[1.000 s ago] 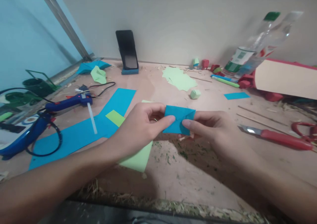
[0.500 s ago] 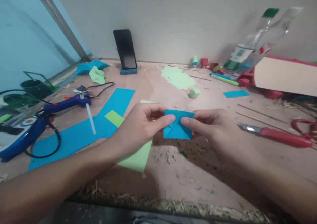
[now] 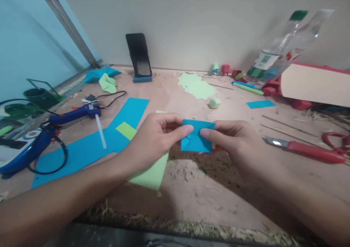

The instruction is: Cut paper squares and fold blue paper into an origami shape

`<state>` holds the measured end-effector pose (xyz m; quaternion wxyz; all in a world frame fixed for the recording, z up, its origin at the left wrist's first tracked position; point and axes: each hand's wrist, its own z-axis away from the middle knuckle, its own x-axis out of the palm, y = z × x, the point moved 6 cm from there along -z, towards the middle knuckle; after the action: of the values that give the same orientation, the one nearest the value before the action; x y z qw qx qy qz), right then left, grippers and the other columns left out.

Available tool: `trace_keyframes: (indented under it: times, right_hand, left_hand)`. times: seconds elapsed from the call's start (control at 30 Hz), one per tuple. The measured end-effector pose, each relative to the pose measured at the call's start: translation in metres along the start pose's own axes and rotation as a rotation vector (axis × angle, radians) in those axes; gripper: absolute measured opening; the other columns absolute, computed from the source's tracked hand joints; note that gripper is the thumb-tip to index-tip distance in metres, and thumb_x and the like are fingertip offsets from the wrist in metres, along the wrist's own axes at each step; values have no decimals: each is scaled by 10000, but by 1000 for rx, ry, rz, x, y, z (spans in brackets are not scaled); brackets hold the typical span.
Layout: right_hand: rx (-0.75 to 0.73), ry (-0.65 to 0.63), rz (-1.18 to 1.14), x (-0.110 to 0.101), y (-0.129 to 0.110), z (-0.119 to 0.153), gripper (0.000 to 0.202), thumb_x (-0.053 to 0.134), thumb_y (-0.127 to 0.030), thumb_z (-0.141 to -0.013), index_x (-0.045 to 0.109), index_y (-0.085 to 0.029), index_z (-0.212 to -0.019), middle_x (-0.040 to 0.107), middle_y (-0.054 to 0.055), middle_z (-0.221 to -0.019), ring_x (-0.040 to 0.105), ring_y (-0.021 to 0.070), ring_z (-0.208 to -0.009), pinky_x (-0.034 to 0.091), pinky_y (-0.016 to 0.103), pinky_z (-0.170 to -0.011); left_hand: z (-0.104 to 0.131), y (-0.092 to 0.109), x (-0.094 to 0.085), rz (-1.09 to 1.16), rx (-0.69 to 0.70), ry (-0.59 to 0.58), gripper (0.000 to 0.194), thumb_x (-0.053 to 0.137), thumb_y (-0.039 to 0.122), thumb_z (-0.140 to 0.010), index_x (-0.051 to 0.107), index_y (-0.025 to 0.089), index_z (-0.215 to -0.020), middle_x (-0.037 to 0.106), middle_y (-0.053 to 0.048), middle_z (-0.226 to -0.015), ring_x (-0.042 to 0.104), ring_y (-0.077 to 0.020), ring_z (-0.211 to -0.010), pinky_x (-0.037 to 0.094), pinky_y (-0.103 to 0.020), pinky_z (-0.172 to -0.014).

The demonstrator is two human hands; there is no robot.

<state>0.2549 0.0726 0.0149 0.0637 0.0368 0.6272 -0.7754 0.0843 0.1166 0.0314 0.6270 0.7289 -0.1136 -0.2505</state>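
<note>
A small folded square of blue paper (image 3: 197, 141) with crease lines is held above the table near the middle of the view. My left hand (image 3: 164, 134) pinches its left side, thumb on top and fingers behind. On the right side, my right hand (image 3: 228, 136) grips it the same way, its thumb pressed on the face of the paper. Under my left hand and forearm lie a light green sheet (image 3: 153, 174), a small green strip (image 3: 125, 129) and large blue paper (image 3: 82, 150). The fingertips behind the square are mostly hidden.
A blue glue gun (image 3: 73, 114) lies left. A phone (image 3: 138, 55) stands at the back. Green paper pieces (image 3: 197, 86) and a small folded green piece (image 3: 214, 102) lie beyond my hands. Right are a red-handled knife (image 3: 314, 151), thin sticks (image 3: 290, 125) and bottles (image 3: 264, 63).
The blue square is tilted slightly differently, its lower edge a little higher. Both hands keep their hold in nearly the same place.
</note>
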Motion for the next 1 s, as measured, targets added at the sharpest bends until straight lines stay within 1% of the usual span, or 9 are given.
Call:
trace_keyframes:
  times: [0.2, 0.3, 0.4, 0.5, 0.57, 0.67, 0.8, 0.9, 1.0]
  right_hand:
    - [-4, 3, -73, 0, -3, -2, 263, 834, -390, -787, 726, -193, -651, 611, -13, -644, 521, 115, -595, 451, 244, -561]
    - [-5, -5, -94, 0, -4, -2, 261, 857, -392, -773, 739, -192, -654, 648, -3, -648, 562, 124, -598, 479, 248, -564]
    - [-13, 12, -134, -1, -3, -3, 267, 860, -393, -783, 740, -195, -651, 652, 1, -633, 591, 137, -593, 519, 263, -573]
    - [-7, -3, -221, -2, 0, -4, 231, 856, -375, -805, 759, -202, -686, 669, -3, -650, 610, 133, -592, 551, 264, -594]
    - [1, -34, -274, -1, 2, -5, 221, 863, -365, -805, 764, -205, -691, 681, -7, -652, 623, 127, -588, 562, 263, -611]
    - [0, -57, -292, -1, 2, -5, 247, 889, -381, -776, 760, -194, -678, 699, 3, -646, 629, 126, -578, 548, 253, -591]
    - [-5, -57, -241, -1, 1, -3, 258, 870, -373, -804, 756, -181, -675, 717, 13, -662, 635, 112, -598, 516, 218, -581]
    - [-25, -59, -192, -1, -1, -2, 245, 811, -364, -876, 776, -185, -712, 738, 20, -681, 655, 114, -620, 511, 209, -579]
    - [-46, -77, -171, 0, -4, -3, 215, 787, -348, -899, 798, -191, -753, 766, 32, -703, 686, 129, -629, 524, 218, -574]
  left_hand:
    - [-2, -5, 4, 120, -52, -29, 147, 759, 245, -872, 684, 161, -777, 653, 17, -713, 601, -111, -650, 512, -217, -618]
    - [0, -7, -1, 50, -10, 19, 126, 732, 266, -911, 710, 185, -1006, 720, -18, -889, 678, -152, -802, 559, -249, -714]
    - [4, 5, -10, -99, 217, 67, 264, 638, 147, -936, 650, 243, -1182, 679, -65, -1264, 673, -212, -1136, 572, -330, -934]
    - [9, 19, -8, -353, 480, -24, 355, 586, 15, -873, 664, 257, -1120, 491, -74, -1542, 509, -266, -1417, 461, -429, -1156]
    - [11, 21, -5, -513, 557, -91, 368, 586, -5, -869, 695, 261, -1099, 419, -71, -1606, 434, -278, -1489, 405, -454, -1205]
    - [9, 18, -4, -576, 589, -115, 303, 593, 24, -928, 736, 256, -1062, 450, -80, -1594, 428, -273, -1506, 410, -455, -1198]
    - [7, 12, -4, -486, 572, -72, 172, 714, 113, -942, 791, 256, -998, 567, -70, -1504, 565, -257, -1382, 488, -415, -1116]
    - [5, 8, -6, -347, 503, -18, 47, 824, 217, -890, 825, 252, -923, 629, -63, -1438, 629, -246, -1284, 529, -392, -1073]
    - [3, 5, -7, -245, 418, 15, 29, 835, 233, -881, 842, 261, -886, 674, -51, -1387, 650, -229, -1237, 542, -374, -1053]
